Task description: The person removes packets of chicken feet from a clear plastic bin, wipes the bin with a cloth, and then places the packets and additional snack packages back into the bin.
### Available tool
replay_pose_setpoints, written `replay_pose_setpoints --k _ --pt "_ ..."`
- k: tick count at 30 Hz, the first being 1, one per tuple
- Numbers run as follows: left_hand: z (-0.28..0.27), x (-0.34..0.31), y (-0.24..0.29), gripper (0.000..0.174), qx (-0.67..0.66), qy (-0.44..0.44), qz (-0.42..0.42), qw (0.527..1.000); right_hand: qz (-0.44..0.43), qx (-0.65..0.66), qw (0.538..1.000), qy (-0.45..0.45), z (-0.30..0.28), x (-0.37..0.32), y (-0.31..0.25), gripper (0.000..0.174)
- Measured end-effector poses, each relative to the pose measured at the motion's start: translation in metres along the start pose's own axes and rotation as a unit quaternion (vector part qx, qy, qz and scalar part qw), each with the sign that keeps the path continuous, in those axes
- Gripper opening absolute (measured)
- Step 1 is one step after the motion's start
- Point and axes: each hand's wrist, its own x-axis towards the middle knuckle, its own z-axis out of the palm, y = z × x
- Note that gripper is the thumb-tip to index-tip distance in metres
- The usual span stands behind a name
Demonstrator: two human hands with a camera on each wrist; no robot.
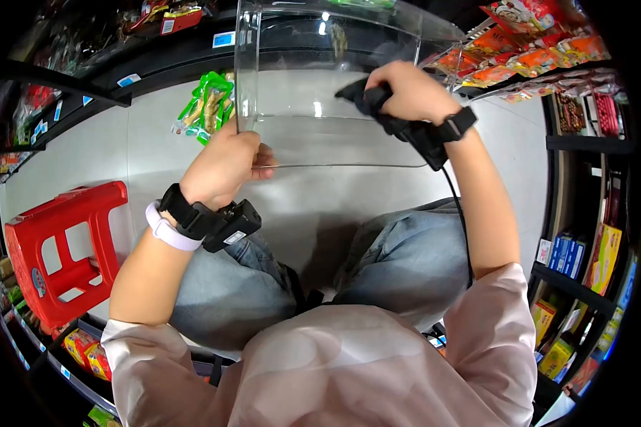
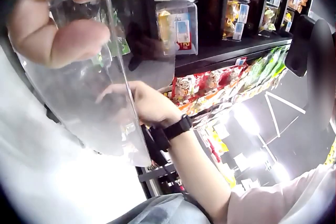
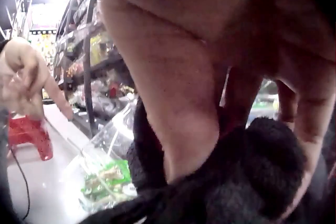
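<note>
A clear plastic bin [image 1: 349, 165] is tipped toward me above the floor, its near edge facing my lap. My left hand [image 1: 224, 160] grips the bin's near left corner, thumb and fingers on either side of the thin wall in the left wrist view. In my right hand [image 1: 413, 92] is a bunched black cloth [image 1: 367, 96], held over the bin's right part. The right wrist view shows the fingers curled round this fuzzy cloth [image 3: 252, 171]. Green snack packets [image 1: 210, 107] lie on the floor just left of the bin.
A red plastic stool [image 1: 32, 235] stands on the floor at my left. Orange and red snack bags [image 1: 527, 50] hang at the upper right. Dark shelves with boxed goods [image 1: 566, 252] run along the right, and a black shelf edge with price tags [image 1: 223, 39] crosses the front.
</note>
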Motion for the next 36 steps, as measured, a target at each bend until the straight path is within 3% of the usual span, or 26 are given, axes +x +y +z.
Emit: replay_pose_setpoints --k 4,6,7,9,11,14,17,20,21,24,25,29,33,35,36 --pt "0.010 -0.002 0.000 0.053 -0.002 0.002 -0.007 1.000 -0.030 0.078 0.992 0.093 -0.024 -0.008 -0.022 0.029" --pt "0.017 -0.004 0.001 0.053 -0.002 0.004 0.001 1.000 -0.143 0.114 0.971 0.153 -0.019 -0.004 -0.039 0.034" --pt "0.019 -0.003 0.001 0.054 0.003 0.002 -0.005 1.000 -0.143 0.107 0.978 0.109 -0.015 -0.002 -0.051 0.039" --pt "0.023 -0.006 0.001 0.055 0.011 -0.002 -0.013 1.000 -0.267 0.008 0.958 0.104 0.015 0.004 -0.053 0.045" --pt "0.025 -0.013 0.002 0.058 0.044 -0.038 0.023 0.998 -0.269 -0.076 0.958 0.059 0.039 0.001 -0.053 0.052" --pt "0.019 -0.010 0.000 0.059 0.046 -0.043 -0.008 0.998 -0.239 -0.118 0.963 0.051 0.037 0.000 -0.047 0.048" --pt "0.017 -0.009 0.000 0.058 0.050 -0.069 0.034 0.996 -0.194 -0.117 0.969 0.100 0.027 -0.002 -0.041 0.041" --pt "0.009 -0.002 0.001 0.058 0.052 -0.046 0.019 0.997 -0.124 -0.134 0.973 0.143 0.012 -0.005 -0.029 0.039" --pt "0.010 -0.004 0.002 0.058 0.051 -0.048 0.020 0.997 -0.102 -0.171 0.966 0.164 0.010 -0.005 -0.019 0.031" --pt "0.013 -0.011 0.003 0.059 0.030 -0.019 0.027 0.999 -0.011 -0.169 0.974 0.150 0.004 -0.006 -0.011 0.037" --pt "0.014 -0.012 0.003 0.059 0.038 -0.024 0.026 0.999 -0.013 -0.169 0.974 0.150 0.006 -0.005 -0.014 0.037" --pt "0.019 -0.012 0.000 0.062 0.050 -0.055 0.013 0.997 -0.150 -0.142 0.971 0.119 0.022 0.002 -0.047 0.052" --pt "0.023 -0.013 -0.001 0.063 0.078 -0.079 0.021 0.994 -0.134 -0.142 0.967 0.166 0.031 0.013 -0.060 0.054" --pt "0.023 -0.011 -0.004 0.063 0.113 -0.050 0.018 0.992 -0.118 -0.175 0.948 0.236 0.024 0.016 -0.060 0.055" --pt "0.023 -0.011 -0.003 0.063 0.112 -0.050 0.019 0.992 -0.111 -0.191 0.953 0.209 0.016 0.018 -0.061 0.057"
